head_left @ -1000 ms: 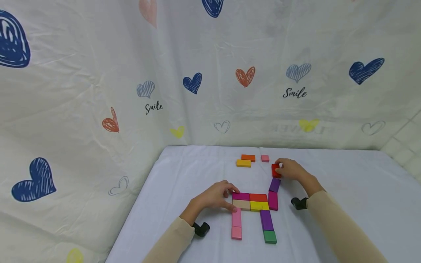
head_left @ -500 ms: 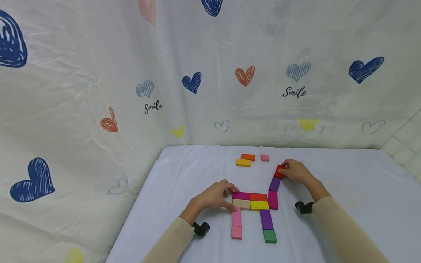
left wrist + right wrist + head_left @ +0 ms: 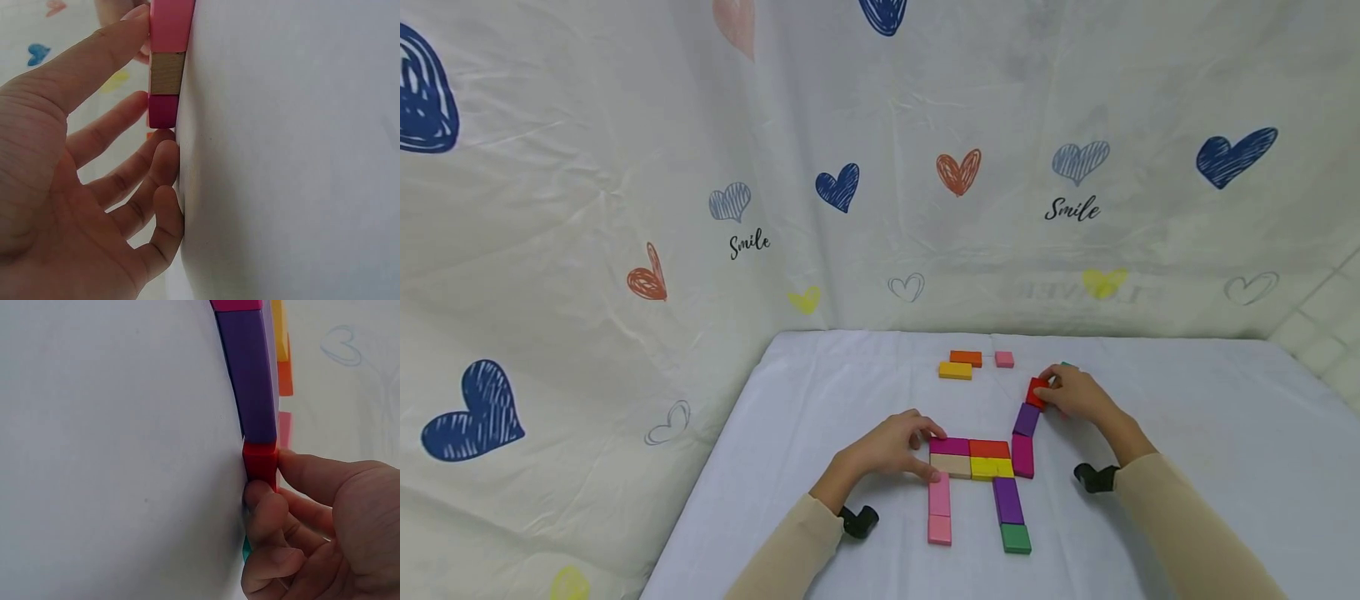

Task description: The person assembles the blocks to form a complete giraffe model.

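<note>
My right hand [image 3: 1075,393] pinches a small red block [image 3: 260,464] between thumb and fingers. The red block meets the end of a purple block [image 3: 250,375], which continues from a magenta block [image 3: 1022,456] in a bent upright line. With thumb and index finger spread, my left hand [image 3: 887,450] rests on the left end of the flat block figure. Its thumb lies by the upper pink block [image 3: 172,25], its index finger at another magenta block [image 3: 164,111]; a beige block [image 3: 167,74] sits between. The other left fingers are loosely bent near the cloth.
An orange block [image 3: 966,358], a yellow-orange block [image 3: 955,371] and a small pink block [image 3: 1003,359] lie farther back. A green piece [image 3: 1067,364] peeks out behind my right hand. Red, yellow, purple and green blocks [image 3: 1017,538] complete the figure's body and legs. A patterned cloth hangs behind.
My right hand has shifted slightly right, and the red block has tilted to follow the slant of the purple one. The green piece has come into view. My left hand stays in place.
</note>
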Demonstrator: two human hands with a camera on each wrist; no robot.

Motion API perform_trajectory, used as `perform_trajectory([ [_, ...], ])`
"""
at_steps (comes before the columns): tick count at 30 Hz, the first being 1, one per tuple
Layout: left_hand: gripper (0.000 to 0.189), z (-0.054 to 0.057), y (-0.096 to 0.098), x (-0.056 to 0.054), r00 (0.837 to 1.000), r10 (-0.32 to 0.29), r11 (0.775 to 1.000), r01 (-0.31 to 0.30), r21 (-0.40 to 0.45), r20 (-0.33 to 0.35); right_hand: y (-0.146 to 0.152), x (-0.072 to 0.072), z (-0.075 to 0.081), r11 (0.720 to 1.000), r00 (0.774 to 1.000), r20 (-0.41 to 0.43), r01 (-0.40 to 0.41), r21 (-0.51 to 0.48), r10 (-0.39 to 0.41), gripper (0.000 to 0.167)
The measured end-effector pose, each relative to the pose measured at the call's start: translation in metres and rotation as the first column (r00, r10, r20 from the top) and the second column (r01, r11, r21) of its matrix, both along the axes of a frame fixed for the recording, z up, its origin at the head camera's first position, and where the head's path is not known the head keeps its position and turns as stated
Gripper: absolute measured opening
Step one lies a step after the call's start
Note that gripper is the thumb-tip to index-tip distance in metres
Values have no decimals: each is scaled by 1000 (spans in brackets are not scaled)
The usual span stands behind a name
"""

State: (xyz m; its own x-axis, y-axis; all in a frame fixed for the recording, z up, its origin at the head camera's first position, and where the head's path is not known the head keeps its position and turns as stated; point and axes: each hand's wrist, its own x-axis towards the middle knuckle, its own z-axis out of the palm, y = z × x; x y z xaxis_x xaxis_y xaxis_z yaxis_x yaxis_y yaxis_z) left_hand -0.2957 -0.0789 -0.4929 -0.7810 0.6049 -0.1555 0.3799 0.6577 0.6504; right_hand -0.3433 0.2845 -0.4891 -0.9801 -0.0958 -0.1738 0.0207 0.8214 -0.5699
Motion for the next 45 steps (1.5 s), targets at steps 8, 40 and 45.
perform_trajectory([
  [8, 53, 1, 0, 0, 1000, 1, 1000, -1, 4, 3, -1, 3, 2, 998, 998, 11, 55, -13, -55, 46],
  [40, 52, -2, -1, -2, 1000, -2, 1000, 2, 12, -1, -11, -10, 24, 996, 995, -46, 84, 10, -84, 44],
  [45, 52, -4, -1, -3, 1000, -3, 1000, 3, 14, -6, -28, -22, 34, 1000, 995, -101, 9, -26, -11, 43],
])
